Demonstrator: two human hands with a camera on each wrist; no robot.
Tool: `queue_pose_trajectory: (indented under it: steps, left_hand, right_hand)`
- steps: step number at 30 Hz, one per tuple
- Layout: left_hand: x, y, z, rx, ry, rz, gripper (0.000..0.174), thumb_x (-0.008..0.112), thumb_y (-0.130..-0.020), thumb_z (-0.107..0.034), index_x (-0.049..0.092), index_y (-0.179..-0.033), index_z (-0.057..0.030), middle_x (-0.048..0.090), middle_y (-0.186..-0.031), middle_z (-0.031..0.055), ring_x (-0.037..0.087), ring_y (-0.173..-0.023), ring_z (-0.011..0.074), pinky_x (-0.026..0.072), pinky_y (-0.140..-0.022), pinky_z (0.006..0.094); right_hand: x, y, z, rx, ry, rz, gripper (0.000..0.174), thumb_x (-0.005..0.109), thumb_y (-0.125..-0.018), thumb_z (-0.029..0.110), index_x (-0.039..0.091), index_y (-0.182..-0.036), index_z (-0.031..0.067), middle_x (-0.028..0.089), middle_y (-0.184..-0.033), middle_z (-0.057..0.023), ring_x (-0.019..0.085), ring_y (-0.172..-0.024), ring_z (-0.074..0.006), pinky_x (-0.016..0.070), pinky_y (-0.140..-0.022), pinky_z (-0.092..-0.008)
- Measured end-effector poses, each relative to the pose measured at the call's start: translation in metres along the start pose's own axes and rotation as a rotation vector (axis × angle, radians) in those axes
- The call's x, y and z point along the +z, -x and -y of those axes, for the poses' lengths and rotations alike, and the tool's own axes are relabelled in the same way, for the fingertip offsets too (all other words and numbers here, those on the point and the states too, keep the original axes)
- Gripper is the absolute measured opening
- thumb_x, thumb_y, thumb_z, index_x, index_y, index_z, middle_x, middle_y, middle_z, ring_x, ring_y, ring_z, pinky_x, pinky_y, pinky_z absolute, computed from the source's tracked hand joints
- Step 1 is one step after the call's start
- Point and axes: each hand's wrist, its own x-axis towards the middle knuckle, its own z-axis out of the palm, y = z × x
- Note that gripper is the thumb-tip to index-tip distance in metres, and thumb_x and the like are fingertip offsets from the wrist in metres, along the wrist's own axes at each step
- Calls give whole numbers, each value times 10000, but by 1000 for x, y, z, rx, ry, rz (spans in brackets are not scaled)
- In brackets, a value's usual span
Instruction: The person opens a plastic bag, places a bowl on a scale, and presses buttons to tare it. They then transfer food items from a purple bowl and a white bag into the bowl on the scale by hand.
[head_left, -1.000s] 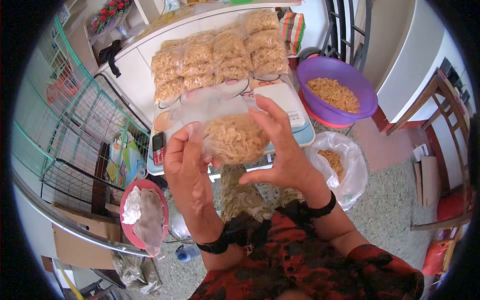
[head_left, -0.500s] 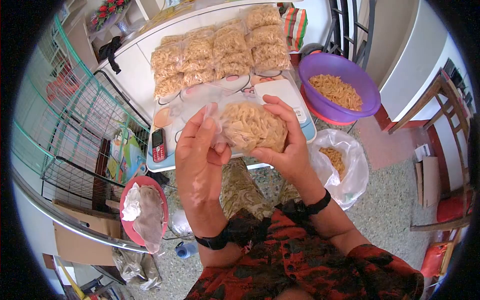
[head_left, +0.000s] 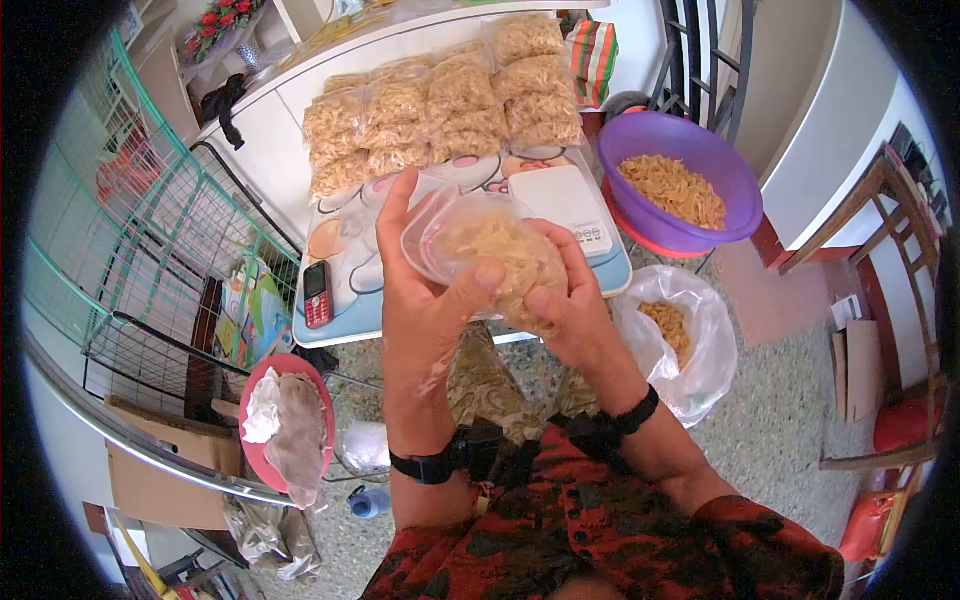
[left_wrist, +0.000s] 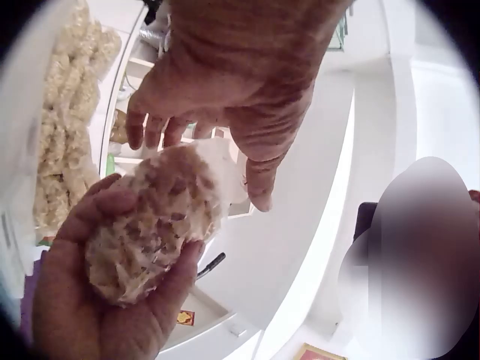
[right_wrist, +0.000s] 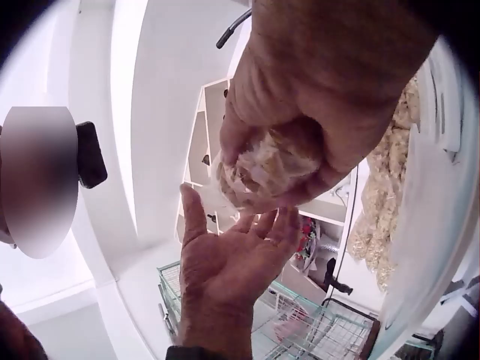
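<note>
A clear plastic bag of yellowish dried pieces [head_left: 505, 250] is up over the near edge of the table, its loose mouth toward the left. My right hand [head_left: 580, 300] grips its filled end, thumb on the near side and fingers curled round the far side. At the mouth end, my left hand [head_left: 425, 290] has its fingers extended and its thumb beside the bag. The right wrist view shows the left palm [right_wrist: 232, 262] spread below the bag. A white kitchen scale [head_left: 560, 200] sits on the table behind the right hand.
Stacked filled bags [head_left: 440, 105] line the table's back. A red mobile phone [head_left: 318, 295] lies at its left edge. To the right stand a purple basin [head_left: 740, 165] and an open clear sack [head_left: 710, 300], both with yellowish pieces. A wire cage [head_left: 190, 240] is at left.
The right hand first closed round the filled end of the bag and shifted it rightward. The left hand then went from pinching the bag's mouth to extended fingers. The bag now tilts down toward the right.
</note>
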Motion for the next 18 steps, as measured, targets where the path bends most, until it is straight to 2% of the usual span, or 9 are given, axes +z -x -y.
queue_pose_trajectory:
  steps: [4,7,10,13,16,18]
  left_hand:
    - [6,-5,-1,-13,-97,-121,942,885,-716,-255,361,-1451,15,482,-1395,191,511,-1275,276,439,-1059,385]
    - [-1,-1,5,134,-117,23,860,872,-720,-195,417,-1419,18,517,-1348,169,529,-1250,260,451,-1043,380]
    - [-1,1,8,337,-419,100,835,845,-707,-174,448,-1422,-2,592,-1274,149,568,-1199,239,458,-1031,349]
    - [-2,2,8,238,-502,1,733,811,-756,-107,473,-1398,-4,598,-1183,109,595,-1126,206,490,-983,329]
    - [1,3,11,175,-385,-109,468,734,-855,-77,547,-1278,-2,612,-1062,78,611,-1000,157,518,-878,288]
    - [-9,1,15,229,-548,-114,284,670,-913,-64,570,-1173,-7,628,-1013,69,611,-933,140,512,-825,271]
  right_hand:
    - [2,3,-1,85,-22,8,765,797,-818,215,366,-1430,59,534,-1324,-103,564,-1210,-224,505,-1002,-365]
    - [9,6,3,123,-129,5,747,778,-838,221,356,-1435,64,525,-1335,-107,569,-1206,-234,512,-999,-379]
    - [9,6,4,153,-201,-15,716,754,-863,224,352,-1435,66,520,-1338,-109,573,-1200,-239,526,-985,-390]
    - [8,4,1,180,-226,-15,684,730,-886,225,353,-1434,67,525,-1330,-107,576,-1196,-239,541,-960,-392]
    - [4,5,-4,194,-241,32,662,717,-898,227,358,-1432,67,531,-1321,-102,574,-1198,-238,545,-953,-393]
    - [4,6,-4,216,-255,50,653,714,-901,225,364,-1429,66,534,-1318,-99,571,-1203,-237,538,-964,-393]
